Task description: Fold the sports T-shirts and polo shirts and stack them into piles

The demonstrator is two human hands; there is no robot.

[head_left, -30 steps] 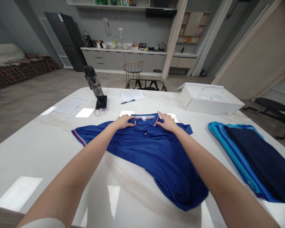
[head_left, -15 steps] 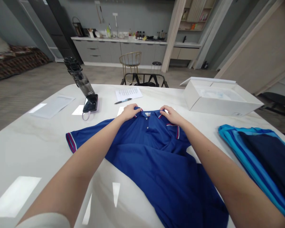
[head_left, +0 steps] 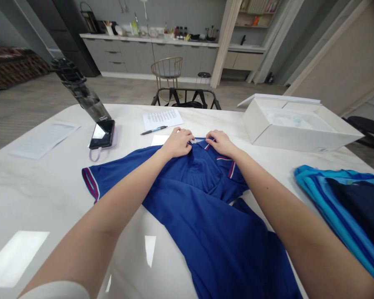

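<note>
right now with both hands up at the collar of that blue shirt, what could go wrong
The blue shirt lies rumpled and skewed below the collar, so creases could get pressed in if it were folded like this.

The pen lies just beyond the left hand, so a forward reach might knock it.

The sleeve on the left lies close to the phone, so a sideways swing of the cloth might nudge it.
</note>
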